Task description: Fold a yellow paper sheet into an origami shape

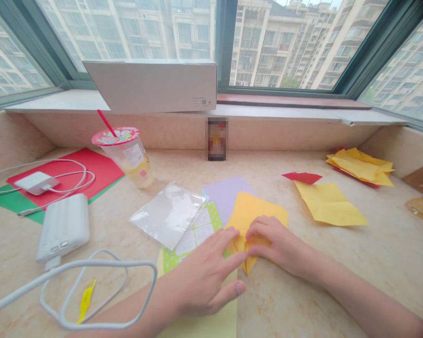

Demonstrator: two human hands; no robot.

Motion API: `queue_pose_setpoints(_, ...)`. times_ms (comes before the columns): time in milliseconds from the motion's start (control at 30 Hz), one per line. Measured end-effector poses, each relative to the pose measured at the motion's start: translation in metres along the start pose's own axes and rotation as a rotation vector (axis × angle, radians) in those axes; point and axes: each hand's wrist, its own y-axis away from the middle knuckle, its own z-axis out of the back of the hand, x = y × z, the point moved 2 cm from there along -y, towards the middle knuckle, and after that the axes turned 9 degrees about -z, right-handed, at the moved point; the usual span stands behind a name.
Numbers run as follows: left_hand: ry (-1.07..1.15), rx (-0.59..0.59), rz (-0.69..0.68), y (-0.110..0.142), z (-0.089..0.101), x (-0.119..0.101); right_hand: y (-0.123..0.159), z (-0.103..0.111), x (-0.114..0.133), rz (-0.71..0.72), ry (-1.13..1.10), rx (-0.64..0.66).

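A sheet of orange-yellow origami paper point(259, 206) lies partly folded in front of me, its near end creased into a narrow point. My left hand point(211, 272) has its fingers stretched out and its thumb apart, with fingertips touching the folded left side. From the right, my right hand point(277, 244) bends its fingers over the near folds, thumb and fingertips closed on the paper. Both hands cover part of the creases. Beneath and behind are a lavender sheet point(227, 193) and a green dotted sheet point(215, 217). A clear plastic sleeve point(169, 211) overlaps the dotted sheet.
At left stand a drink cup point(130, 159) with a straw, a white power bank point(65, 225), a charger point(37, 182) and looping cables over red paper point(95, 171). At right lie a yellow sheet point(329, 204), a red folded piece point(303, 177) and a yellow stack point(361, 165).
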Motion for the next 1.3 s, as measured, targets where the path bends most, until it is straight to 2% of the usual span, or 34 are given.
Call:
queue_pose_setpoints(233, 0.021, -0.05, 0.069, -0.004, 0.006, -0.002, -0.001, 0.01, 0.001, 0.056, -0.001, 0.027)
queue_pose_setpoints(367, -0.024, -0.083, 0.061, -0.005, 0.008, -0.002, -0.004, 0.014, 0.002, 0.088, 0.01, 0.008)
queue_pose_setpoints(567, -0.081, -0.112, 0.05, -0.004, 0.01, -0.004, -0.015, -0.002, 0.002, -0.152, 0.041, -0.141)
queue_pose_setpoints(800, -0.112, -0.141, 0.083, -0.003, 0.009, -0.005, -0.015, -0.002, 0.001, -0.152, -0.024, -0.046)
queue_pose_setpoints(1067, -0.116, -0.113, 0.079, -0.004, 0.01, -0.007, -0.018, 0.0, 0.008, -0.258, -0.212, -0.025)
queue_pose_setpoints(1167, -0.119, -0.102, 0.093, -0.003, 0.01, -0.006, -0.019, -0.004, 0.009, -0.233, -0.193, -0.044)
queue_pose_setpoints(1300, -0.13, -0.113, 0.078, -0.004, 0.007, -0.004, -0.018, -0.008, 0.008, -0.102, -0.075, -0.081)
